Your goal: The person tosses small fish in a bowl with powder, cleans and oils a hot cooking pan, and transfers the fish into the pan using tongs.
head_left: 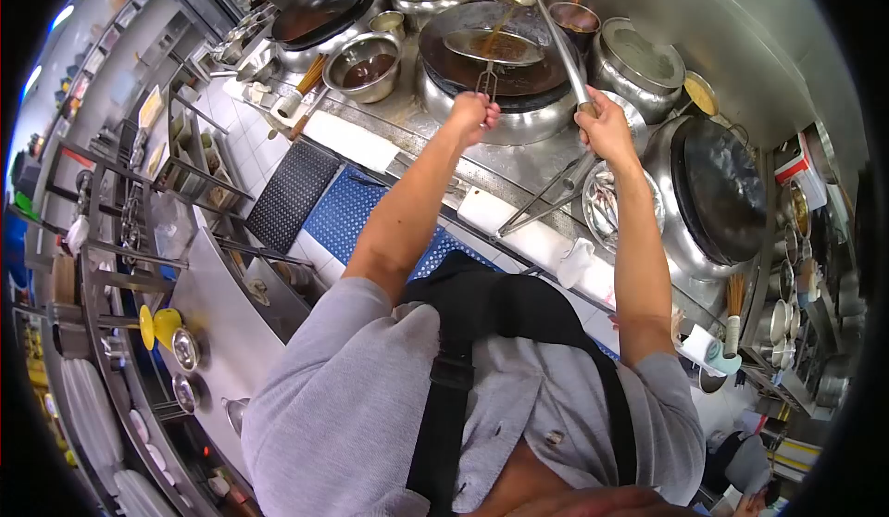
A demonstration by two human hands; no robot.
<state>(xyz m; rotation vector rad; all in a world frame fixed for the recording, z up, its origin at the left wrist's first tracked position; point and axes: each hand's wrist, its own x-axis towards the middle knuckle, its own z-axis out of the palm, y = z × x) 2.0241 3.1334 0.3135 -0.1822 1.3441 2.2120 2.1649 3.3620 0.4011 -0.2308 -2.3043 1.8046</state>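
Note:
My left hand [474, 117] is closed around the wire handle of a round strainer [463, 44], whose basket sits over the wok [440, 70] in the middle of the stove. Brown liquid or food shows within the basket; which of the two I cannot tell. In my right hand [607, 130] is the long handle of a metal ladle [558, 40]. Its bowl points away from me, above a small pot at the back. Below my right wrist lies a dish of silvery, fish-like pieces [604, 204], with metal tongs-like rods [546, 195] beside it.
A steel bowl of dark sauce [363, 68] stands left of the wok. Lidded pots [641, 54] and a second dark wok [724, 183] are to the right. Another wok [319, 18] sits at back left. A steel counter [218, 285] and shelves run along my left.

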